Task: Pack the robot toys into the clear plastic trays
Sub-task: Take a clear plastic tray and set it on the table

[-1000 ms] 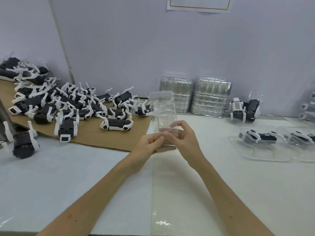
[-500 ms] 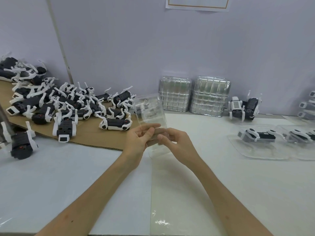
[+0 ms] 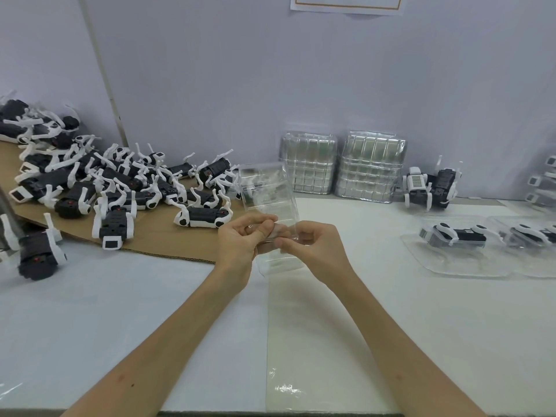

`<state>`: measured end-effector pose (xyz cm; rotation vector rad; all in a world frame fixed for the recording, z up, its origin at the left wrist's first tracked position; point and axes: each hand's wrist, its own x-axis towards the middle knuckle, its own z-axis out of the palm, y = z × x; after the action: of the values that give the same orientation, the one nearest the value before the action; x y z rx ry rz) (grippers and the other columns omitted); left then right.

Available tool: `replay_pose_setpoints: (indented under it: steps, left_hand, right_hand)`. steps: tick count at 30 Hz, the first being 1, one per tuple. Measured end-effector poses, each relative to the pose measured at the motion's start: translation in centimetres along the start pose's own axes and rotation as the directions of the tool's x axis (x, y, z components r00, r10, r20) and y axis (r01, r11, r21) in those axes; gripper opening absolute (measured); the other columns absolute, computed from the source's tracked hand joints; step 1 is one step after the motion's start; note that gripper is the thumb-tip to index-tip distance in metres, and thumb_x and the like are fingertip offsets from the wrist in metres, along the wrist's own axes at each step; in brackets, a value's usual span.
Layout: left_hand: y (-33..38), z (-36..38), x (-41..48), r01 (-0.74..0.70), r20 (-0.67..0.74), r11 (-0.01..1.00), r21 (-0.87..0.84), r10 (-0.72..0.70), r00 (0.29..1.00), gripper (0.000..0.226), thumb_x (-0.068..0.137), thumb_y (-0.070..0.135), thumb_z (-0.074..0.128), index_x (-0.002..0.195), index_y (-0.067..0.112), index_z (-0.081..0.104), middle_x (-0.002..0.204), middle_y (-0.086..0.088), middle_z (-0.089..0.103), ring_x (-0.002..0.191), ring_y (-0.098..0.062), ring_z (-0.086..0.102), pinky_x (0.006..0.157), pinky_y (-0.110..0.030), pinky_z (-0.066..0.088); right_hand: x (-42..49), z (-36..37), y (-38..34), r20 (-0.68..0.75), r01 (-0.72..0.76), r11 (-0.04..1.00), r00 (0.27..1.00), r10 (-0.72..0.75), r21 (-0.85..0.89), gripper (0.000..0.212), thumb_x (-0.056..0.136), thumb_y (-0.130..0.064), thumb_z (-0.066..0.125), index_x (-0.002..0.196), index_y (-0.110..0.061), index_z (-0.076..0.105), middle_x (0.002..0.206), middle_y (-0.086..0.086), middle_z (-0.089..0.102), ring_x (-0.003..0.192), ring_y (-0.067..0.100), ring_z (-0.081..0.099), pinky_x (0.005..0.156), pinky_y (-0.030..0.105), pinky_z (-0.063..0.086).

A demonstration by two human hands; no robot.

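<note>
The thin clear plastic tray (image 3: 267, 200) is hard to trace, its edges nearly lost against the white counter (image 3: 391, 311). The left hand (image 3: 240, 240) and right hand (image 3: 316, 248) pinch its near end, fingers (image 3: 260, 219) clamped on the film. Left of the fingers, glossy black-and-white robot toys (image 3: 120, 188) lie heaped on brown cardboard (image 3: 162, 239). A second ago the tray stood upright; now it leans left.

Robot toys (image 3: 204, 218), loose: a tangled heap, well over a dozen (exact count not possible).
Cardboard sheet (image 3: 168, 245): one.
Stacks of nested clear trays (image 3: 310, 164): two.
Single clear tray (image 3: 267, 191), apart from the stacks: one.
Filled trays (image 3: 436, 263): two in view.
Paper on wall (image 3: 346, 4): one.
</note>
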<state>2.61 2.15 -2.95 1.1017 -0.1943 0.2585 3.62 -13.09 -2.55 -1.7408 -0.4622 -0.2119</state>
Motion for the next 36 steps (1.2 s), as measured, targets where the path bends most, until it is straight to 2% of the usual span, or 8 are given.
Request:
replay_pose_setpoints:
  steps: [7,17,21,24,28,31,34,36]
  left_hand:
    - [0.5,-0.1,0.2,0.024,-0.091,0.999,0.045,-0.02,0.996,0.016,0.062,0.019,0.081,0.063,0.013,0.066,0.064,-0.008,0.072,0.059,-0.02,0.072,0.054,-0.028,0.058]
    - [0.6,-0.9,0.6,0.016,-0.095,0.998,0.063,-0.01,0.995,0.021,0.103,0.015,0.049,0.092,0.006,0.063,0.078,-0.008,0.076,0.076,-0.023,0.075,0.061,-0.026,0.058]
    - [1.0,-1.0,0.8,0.017,-0.165,1.0,0.017,-0.014,0.986,0.024,0.102,0.02,0.05,0.085,0.009,0.062,0.069,-0.001,0.073,0.065,-0.014,0.073,0.057,-0.022,0.057]
    - [1.1,-1.2,0.9,0.016,-0.241,1.0,-0.024,-0.021,0.97,0.025,0.103,0.024,0.05,0.083,0.011,0.059,0.067,0.001,0.072,0.063,-0.011,0.072,0.055,-0.021,0.057]
    - [1.2,-1.6,1.1,0.013,-0.366,0.997,-0.074,-0.04,0.93,0.028,0.103,0.028,0.05,0.082,0.013,0.059,0.062,0.005,0.07,0.061,-0.008,0.07,0.053,-0.021,0.056]
    - [1.3,-2.0,1.3,0.014,-0.415,0.997,-0.082,-0.047,0.909,0.031,0.104,0.031,0.048,0.08,0.014,0.057,0.061,0.005,0.069,0.059,-0.008,0.068,0.056,-0.023,0.057]
    - [1.3,-2.1,1.4,0.001,-0.435,0.997,-0.077,-0.034,0.9,0.031,0.105,0.031,0.047,0.081,0.014,0.055,0.057,0.005,0.066,0.052,-0.008,0.064,0.053,-0.022,0.055]
    - [1.3,-2.0,1.4,0.003,-0.444,0.997,-0.071,-0.034,0.896,0.031,0.105,0.031,0.047,0.081,0.014,0.054,0.054,0.005,0.064,0.047,-0.008,0.061,0.048,-0.02,0.052]
  right_hand:
    - [0.2,-0.5,-0.1,0.004,-0.011,0.998,1.0,0.011,0.054,0.014,0.081,-0.017,0.082,0.084,-0.007,0.074,0.08,0.008,0.075,0.073,0.023,0.072,0.08,0.042,0.058]
    - [0.9,-2.6,0.3,-0.261,0.02,0.997,0.965,0.001,0.078,0.016,0.091,-0.011,0.07,0.105,-0.009,0.061,0.085,0.006,0.076,0.075,0.021,0.071,0.074,0.02,0.052]
    - [1.2,-4.6,0.8,-0.434,0.062,0.983,0.891,-0.133,-0.174,0.021,0.091,-0.009,0.067,0.111,-0.017,0.067,0.093,-0.005,0.07,0.083,0.001,0.063,0.081,0.014,0.047]
    - [1.4,-6.6,2.0,-0.433,-0.055,0.838,0.873,-0.224,-0.543,0.031,0.088,-0.006,0.068,0.118,-0.015,0.068,0.1,-0.004,0.069,0.096,0.014,0.059,0.097,0.032,0.038]
    - [1.2,-8.4,3.2,-0.373,-0.313,0.662,0.926,0.054,-0.681,0.041,0.087,0.0,0.058,0.121,-0.021,0.068,0.112,-0.001,0.069,0.12,0.027,0.053,0.117,0.038,0.013]
    - [1.1,-8.6,3.2,-0.407,-0.358,0.604,0.911,0.06,-0.712,0.055,0.077,0.004,0.058,0.121,-0.027,0.068,0.125,-0.003,0.063,0.13,0.024,0.042,0.117,0.035,-0.004]
    - [1.0,-8.3,2.8,-0.452,-0.286,0.643,0.886,-0.106,-0.71,0.057,0.07,0.009,0.057,0.109,-0.028,0.073,0.117,-0.004,0.063,0.118,0.022,0.046,0.109,0.036,0.018]
    - [1.0,-8.0,2.6,-0.459,-0.222,0.738,0.878,-0.133,-0.638,0.044,0.076,0.008,0.054,0.093,-0.028,0.073,0.1,-0.004,0.066,0.096,0.02,0.055,0.088,0.035,0.04]
